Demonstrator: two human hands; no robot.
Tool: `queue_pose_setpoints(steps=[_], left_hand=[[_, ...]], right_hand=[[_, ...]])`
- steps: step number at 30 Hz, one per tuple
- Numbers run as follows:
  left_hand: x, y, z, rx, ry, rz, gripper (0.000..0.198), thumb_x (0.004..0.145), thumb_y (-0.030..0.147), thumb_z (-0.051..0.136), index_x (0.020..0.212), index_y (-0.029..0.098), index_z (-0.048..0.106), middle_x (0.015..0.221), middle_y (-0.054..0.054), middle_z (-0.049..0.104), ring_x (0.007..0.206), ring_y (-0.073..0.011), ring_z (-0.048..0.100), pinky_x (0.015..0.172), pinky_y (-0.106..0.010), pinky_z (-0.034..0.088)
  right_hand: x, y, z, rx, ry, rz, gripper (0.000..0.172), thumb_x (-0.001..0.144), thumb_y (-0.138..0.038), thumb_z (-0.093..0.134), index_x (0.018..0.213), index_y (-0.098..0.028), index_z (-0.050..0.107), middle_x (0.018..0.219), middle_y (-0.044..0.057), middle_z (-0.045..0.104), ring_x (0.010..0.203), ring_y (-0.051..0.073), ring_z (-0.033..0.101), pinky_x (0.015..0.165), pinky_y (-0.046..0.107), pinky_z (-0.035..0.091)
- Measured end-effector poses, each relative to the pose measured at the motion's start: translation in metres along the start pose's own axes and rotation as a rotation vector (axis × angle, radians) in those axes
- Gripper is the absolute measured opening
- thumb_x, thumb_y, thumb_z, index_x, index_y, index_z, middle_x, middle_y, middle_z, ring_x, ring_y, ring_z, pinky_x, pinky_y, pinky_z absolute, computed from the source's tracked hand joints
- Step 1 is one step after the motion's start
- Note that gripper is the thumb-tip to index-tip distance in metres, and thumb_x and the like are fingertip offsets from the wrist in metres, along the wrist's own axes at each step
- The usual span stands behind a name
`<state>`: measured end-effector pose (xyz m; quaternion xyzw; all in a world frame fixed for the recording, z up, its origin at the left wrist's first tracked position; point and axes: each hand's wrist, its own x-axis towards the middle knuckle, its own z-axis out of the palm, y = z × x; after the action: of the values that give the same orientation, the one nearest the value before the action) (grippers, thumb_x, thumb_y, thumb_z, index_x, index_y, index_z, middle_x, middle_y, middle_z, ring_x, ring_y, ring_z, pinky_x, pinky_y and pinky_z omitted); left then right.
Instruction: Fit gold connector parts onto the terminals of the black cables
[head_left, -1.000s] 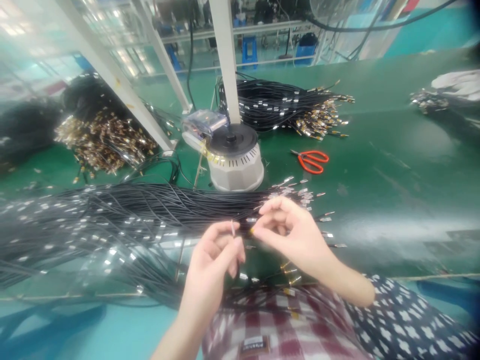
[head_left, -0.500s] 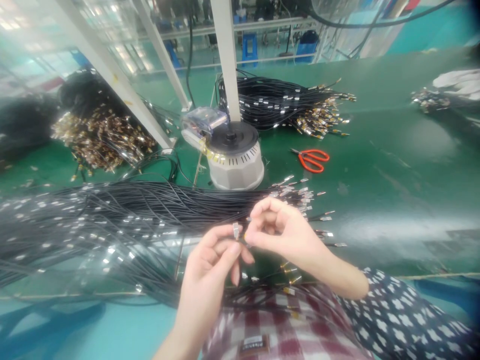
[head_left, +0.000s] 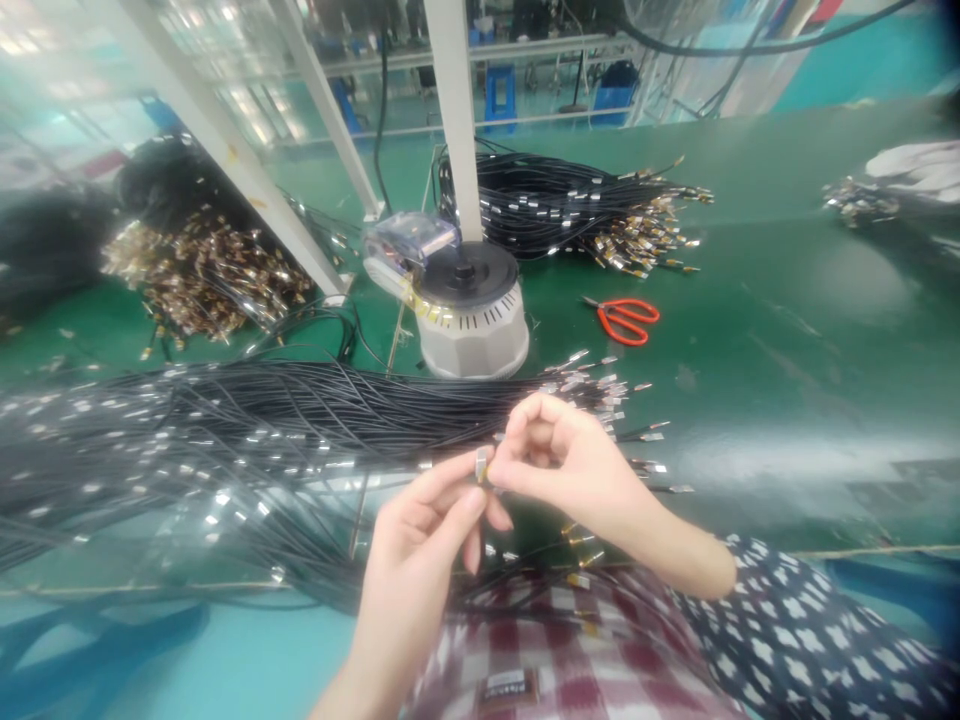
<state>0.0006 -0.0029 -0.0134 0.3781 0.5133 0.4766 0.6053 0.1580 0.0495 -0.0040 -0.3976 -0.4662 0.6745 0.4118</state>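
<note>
Since it looks light, stiff and smooth, the small silvery piece (head_left: pixel 481 463) is judged best taken by its edges; it is pinched at the fingertips of the left hand (head_left: pixel 429 528), just beside the right hand (head_left: pixel 561 458), whose grip cannot be told

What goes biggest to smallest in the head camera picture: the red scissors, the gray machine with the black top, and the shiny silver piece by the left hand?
1. Gray machine
2. Red scissors
3. Shiny silver piece, by the left hand
</note>
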Motion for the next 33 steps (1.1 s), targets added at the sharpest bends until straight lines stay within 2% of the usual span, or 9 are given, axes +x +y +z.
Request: queue_pose_setpoints(steps=[12, 21, 25, 30, 33], left_hand=[[0.000, 0.000, 0.001, 0.004, -0.018, 0.007, 0.025, 0.086, 0.025, 0.067, 0.110, 0.021, 0.072, 0.066, -0.003, 0.069, 0.050, -0.0096, 0.048, 0.045, -0.020, 0.036], [-0.002, -0.005, 0.000, 0.035, 0.000, 0.008, 0.026, 0.087, 0.025, 0.066, 0.112, 0.021, 0.070, 0.065, -0.002, 0.067, 0.047, -0.0080, 0.044, 0.046, -0.021, 0.033], [-0.001, -0.004, 0.001, 0.023, -0.003, 0.006, 0.026, 0.086, 0.026, 0.066, 0.111, 0.019, 0.070, 0.062, -0.001, 0.066, 0.048, -0.0075, 0.043, 0.046, -0.020, 0.033], [-0.001, 0.001, 0.005, 0.000, -0.042, 0.025, 0.026, 0.086, 0.029, 0.066, 0.110, 0.017, 0.066, 0.060, -0.001, 0.065, 0.049, -0.0082, 0.044, 0.045, -0.019, 0.032], [-0.001, 0.002, 0.006, 0.022, -0.002, 0.032, 0.027, 0.084, 0.031, 0.068, 0.108, 0.020, 0.061, 0.060, 0.000, 0.065, 0.046, -0.0076, 0.044, 0.043, -0.017, 0.032]], right_hand=[[-0.001, 0.002, 0.002, -0.089, 0.046, -0.007, 0.029, 0.069, -0.022, 0.077, 0.078, -0.020, 0.049, 0.066, -0.004, 0.064, 0.059, 0.012, 0.059, 0.060, 0.027, 0.042], [-0.002, 0.009, 0.007, 0.069, 0.048, 0.058, 0.039, 0.066, -0.030, 0.083, 0.080, -0.021, 0.048, 0.066, -0.004, 0.064, 0.058, 0.011, 0.060, 0.061, 0.027, 0.046], [-0.003, 0.016, 0.007, 0.174, 0.019, 0.043, 0.040, 0.067, -0.035, 0.083, 0.080, -0.021, 0.047, 0.067, -0.004, 0.063, 0.056, 0.012, 0.060, 0.058, 0.028, 0.047], [-0.003, 0.020, 0.007, 0.205, 0.006, -0.008, 0.036, 0.070, -0.030, 0.081, 0.080, -0.021, 0.047, 0.068, -0.004, 0.063, 0.055, 0.012, 0.059, 0.055, 0.027, 0.045], [-0.004, 0.018, 0.008, 0.172, -0.005, -0.031, 0.031, 0.072, -0.024, 0.077, 0.080, -0.021, 0.047, 0.067, -0.003, 0.063, 0.058, 0.012, 0.057, 0.058, 0.028, 0.044]])
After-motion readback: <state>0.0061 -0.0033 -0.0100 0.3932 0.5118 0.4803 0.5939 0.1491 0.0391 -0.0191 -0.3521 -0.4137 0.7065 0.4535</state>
